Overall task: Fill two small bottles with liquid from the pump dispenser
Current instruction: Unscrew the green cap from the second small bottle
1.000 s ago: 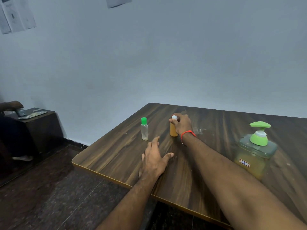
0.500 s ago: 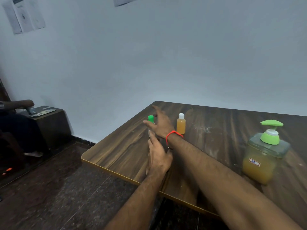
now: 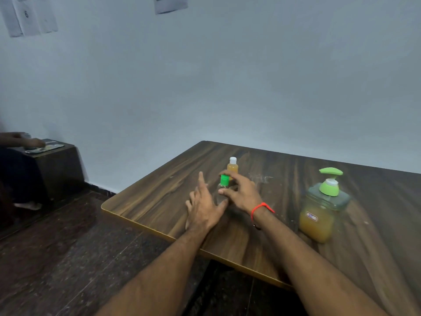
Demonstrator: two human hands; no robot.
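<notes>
A pale blue wall [image 3: 227, 76] fills the upper half of the view, with sheets of paper [image 3: 29, 15] pinned at its top left and another sheet [image 3: 170, 4] at top centre. Below it a dark wood-grain table [image 3: 159, 201] with a yellow edge runs from the centre to the right, over a dark speckled floor [image 3: 57, 258]. At far left stands a small dark cabinet [image 3: 57, 169], where another person's arm [image 3: 20, 139] rests on top beside some flat items too blurred to make out. Two bare forearms reach forward from the bottom of the view. On the table at right stands the pump dispenser [image 3: 323, 208], a squat clear container roughly half full of orange liquid, with a green pump head. Near the table's middle, the right hand [image 3: 241, 192], with a red thread band [image 3: 262, 208] at its wrist, grips a small clear bottle with a green cap [image 3: 224, 183], thumb and fingers curled around its body; the bottle is upright and looks empty. The left hand [image 3: 202, 206] is just beside that bottle on its left, fingers straight and loosely spread, thumb close to the bottle's base; whether it touches the bottle cannot be told. Just behind stands a second small bottle with a white cap [image 3: 232, 166], upright, filled with orange liquid, partly hidden by the right hand's fingers.
</notes>
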